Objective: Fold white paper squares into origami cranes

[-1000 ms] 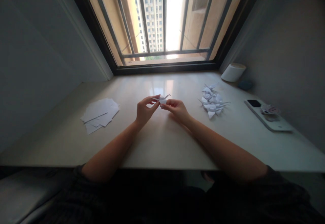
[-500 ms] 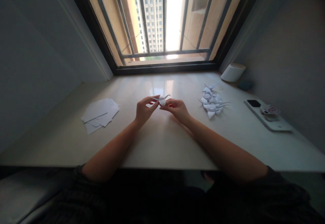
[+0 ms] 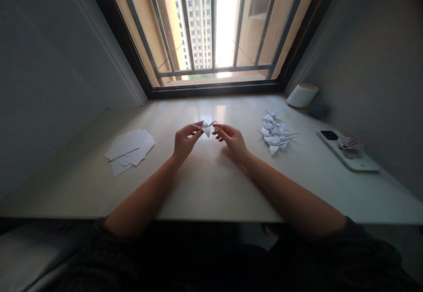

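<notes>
A small white folded paper crane [image 3: 206,129] is held up over the middle of the table, its thin points reaching out to left and right. My left hand [image 3: 185,140] pinches its left side between thumb and fingers. My right hand [image 3: 232,140] has its thumb and forefinger closed at the crane's right point, by the bent tip; the exact contact is too small to make out. Right of my hands lies a pile of several white paper cranes [image 3: 276,132]. On the left is a loose stack of white paper sheets [image 3: 130,147].
A phone [image 3: 352,155] with a decorated grip on its back lies at the right. Behind it, by the wall, are a white cylindrical object [image 3: 302,95] and a dark rounded item [image 3: 317,111]. A barred window [image 3: 214,90] rises beyond the pale table [image 3: 211,190].
My right fingers have shifted from the crane's body to its right point. The crane and my left hand have moved slightly left, and the body now shows pointing down.
</notes>
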Demonstrator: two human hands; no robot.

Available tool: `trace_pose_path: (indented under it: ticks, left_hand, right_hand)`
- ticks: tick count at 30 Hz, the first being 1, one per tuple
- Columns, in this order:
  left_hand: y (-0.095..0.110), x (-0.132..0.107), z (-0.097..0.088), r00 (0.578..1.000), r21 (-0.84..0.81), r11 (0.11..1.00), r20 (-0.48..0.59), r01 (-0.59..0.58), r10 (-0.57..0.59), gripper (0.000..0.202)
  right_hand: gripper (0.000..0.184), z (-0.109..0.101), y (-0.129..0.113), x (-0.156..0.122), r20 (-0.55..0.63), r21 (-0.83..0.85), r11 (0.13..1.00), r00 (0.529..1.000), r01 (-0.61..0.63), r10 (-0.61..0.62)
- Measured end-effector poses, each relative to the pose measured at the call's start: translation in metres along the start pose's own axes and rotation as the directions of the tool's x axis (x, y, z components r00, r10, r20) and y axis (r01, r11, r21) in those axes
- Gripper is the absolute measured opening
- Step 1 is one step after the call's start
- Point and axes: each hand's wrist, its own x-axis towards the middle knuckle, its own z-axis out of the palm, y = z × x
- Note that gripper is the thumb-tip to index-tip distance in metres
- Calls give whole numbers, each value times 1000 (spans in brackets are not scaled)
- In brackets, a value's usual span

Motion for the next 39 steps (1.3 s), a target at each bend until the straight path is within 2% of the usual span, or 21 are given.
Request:
trace_pose_path:
  ticks: [3, 7, 10, 14, 21, 25, 29, 33, 36, 39]
  left_hand:
    - [0, -2, 3, 999, -5, 1000, 34, -1, 1, 35]
    - [-1, -2, 5, 998, -76, 997, 65, 29, -24, 35]
    - [1, -2, 5, 995, -143, 988, 95, 57, -44, 32]
    - [6, -2, 4, 988, -153, 982, 121, 112, -94, 27]
    - [0, -2, 2, 962, -247, 937, 178, 247, -207, 45]
    - [-5, -1, 2, 954, -275, 922, 205, 272, -220, 44]
    - [0, 0, 3, 962, -251, 932, 152, 260, -228, 41]
    - [7, 0, 4, 968, -212, 946, 109, 245, -227, 40]
    - [9, -1, 4, 971, -194, 953, 91, 234, -220, 39]
    - [8, -1, 4, 977, -194, 958, 81, 209, -197, 37]
  right_hand:
    - [43, 0, 1, 2, -73, 16, 1000, 997, 14, -12]
    - [40, -1, 3, 4, -95, 35, 999, 995, 13, -9]
    - [39, -1, 2, 4, -75, 51, 999, 997, 13, -9]
    - [35, -3, 0, 4, -35, 48, 999, 999, 23, -21]
    - [32, -4, 1, 4, 20, 34, 999, 999, 35, -36]
    - [33, -4, 1, 4, 27, 10, 999, 999, 44, -45]
    - [31, -7, 0, 4, 17, -95, 992, 996, 86, -85]
    - [30, -12, -2, 4, -58, -254, 955, 983, 155, -175]
    - [28, -17, -6, 4, -56, -403, 882, 955, 244, -290]
    - [26, -20, -11, 3, 32, -548, 770, 928, 327, -371]
